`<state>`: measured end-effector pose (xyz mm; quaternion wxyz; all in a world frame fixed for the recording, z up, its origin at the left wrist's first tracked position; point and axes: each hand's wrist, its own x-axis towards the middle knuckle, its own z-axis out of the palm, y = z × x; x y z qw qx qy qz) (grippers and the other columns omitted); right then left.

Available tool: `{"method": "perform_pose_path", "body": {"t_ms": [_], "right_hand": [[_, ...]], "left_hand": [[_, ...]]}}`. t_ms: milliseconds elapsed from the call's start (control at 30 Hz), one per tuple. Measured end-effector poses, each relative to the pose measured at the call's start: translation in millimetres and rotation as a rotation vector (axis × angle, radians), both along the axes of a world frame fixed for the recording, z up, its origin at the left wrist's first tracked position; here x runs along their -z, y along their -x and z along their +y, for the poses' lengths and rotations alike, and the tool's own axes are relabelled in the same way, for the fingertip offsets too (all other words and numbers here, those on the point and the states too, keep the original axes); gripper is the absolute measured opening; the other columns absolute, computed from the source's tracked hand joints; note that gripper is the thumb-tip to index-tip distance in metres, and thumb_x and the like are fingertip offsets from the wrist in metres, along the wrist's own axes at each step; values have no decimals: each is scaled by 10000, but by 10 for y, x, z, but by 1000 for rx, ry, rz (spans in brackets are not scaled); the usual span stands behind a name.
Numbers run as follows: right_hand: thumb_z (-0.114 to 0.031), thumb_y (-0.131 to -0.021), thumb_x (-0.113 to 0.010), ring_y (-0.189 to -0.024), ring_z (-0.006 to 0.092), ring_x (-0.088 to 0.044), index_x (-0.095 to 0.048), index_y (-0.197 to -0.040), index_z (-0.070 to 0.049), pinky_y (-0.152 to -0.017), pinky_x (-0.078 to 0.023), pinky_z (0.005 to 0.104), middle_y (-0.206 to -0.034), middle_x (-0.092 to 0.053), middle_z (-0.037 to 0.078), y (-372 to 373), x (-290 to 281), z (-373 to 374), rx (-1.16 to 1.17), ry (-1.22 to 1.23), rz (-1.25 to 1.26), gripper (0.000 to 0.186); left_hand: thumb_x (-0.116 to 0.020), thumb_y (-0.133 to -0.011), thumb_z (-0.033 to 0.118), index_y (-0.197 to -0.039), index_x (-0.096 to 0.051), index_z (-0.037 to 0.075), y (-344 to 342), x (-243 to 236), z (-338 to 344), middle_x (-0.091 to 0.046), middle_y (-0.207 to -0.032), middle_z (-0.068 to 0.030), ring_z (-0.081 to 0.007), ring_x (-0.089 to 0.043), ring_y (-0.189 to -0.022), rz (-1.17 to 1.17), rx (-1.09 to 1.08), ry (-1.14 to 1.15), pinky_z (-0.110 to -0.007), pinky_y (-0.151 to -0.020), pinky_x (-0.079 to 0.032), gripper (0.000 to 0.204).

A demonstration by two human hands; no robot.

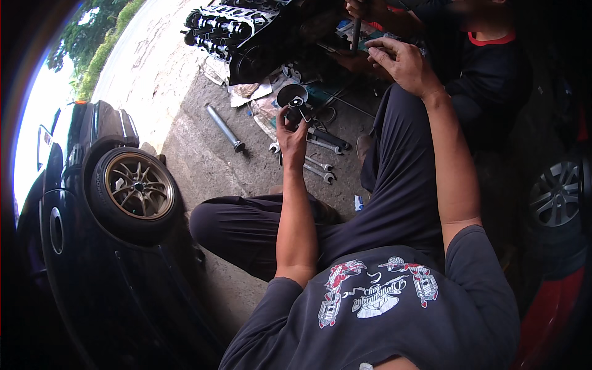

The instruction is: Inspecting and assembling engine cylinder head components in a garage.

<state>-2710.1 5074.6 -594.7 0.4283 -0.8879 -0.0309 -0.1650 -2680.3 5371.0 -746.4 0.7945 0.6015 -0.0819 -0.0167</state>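
My left hand (291, 137) is raised over the floor in the middle, its fingers closed around a small dark metal part with a pale round end (297, 102). A thin bent pin sticks out beside it. Just behind this is a round dark cup-shaped piece (291, 93); I cannot tell whether it touches the part. My right hand (404, 65) is lifted above my right knee, holding nothing that I can see, with fingers stretched out and thumb apart. Close to it, a co-worker's hand (367, 10) grips an upright metal bar (356, 34).
A partly stripped engine (234, 28) stands at the far side. Several wrenches (317, 166) and a silver metal tube (223, 126) lie on the concrete. A dark car with a bronze wheel (139, 185) stands left; another wheel (557, 194) is at right. The co-worker (487, 74) sits close by.
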Motion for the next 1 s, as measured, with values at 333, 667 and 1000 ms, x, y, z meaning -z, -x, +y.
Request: {"method": "perform_pose_path", "body": {"t_ms": [333, 667, 1000], "right_hand": [[-302, -979, -616, -791, 164, -709, -700, -1133, -52, -717, -551, 298, -873, -734, 90, -19, 74, -34, 16, -15, -78, 306], [-322, -988, -604, -835, 202, -714, -681, -1169, -34, -748, -562, 325, -924, -735, 120, -20, 99, -61, 6, -12, -86, 349], [-215, -996, -604, -880, 137, -686, -650, -1187, 22, -794, -537, 280, -963, -727, 113, 25, 54, -73, 56, 74, -45, 309]], "left_hand": [[-674, -904, -34, -1323, -440, 46, -5, 2, -2, -678, -1075, -62, -87, -616, -930, 18, -1, -24, -204, -781, -475, 486], [-662, -911, -38, -1321, -445, 49, 24, -40, -15, -669, -1079, -64, -94, -619, -933, 18, -2, -32, -219, -786, -490, 472], [-671, -909, -15, -1323, -445, 45, -4, 54, -44, -660, -1079, -57, -87, -602, -922, 8, -10, -54, -209, -773, -475, 476]]}}
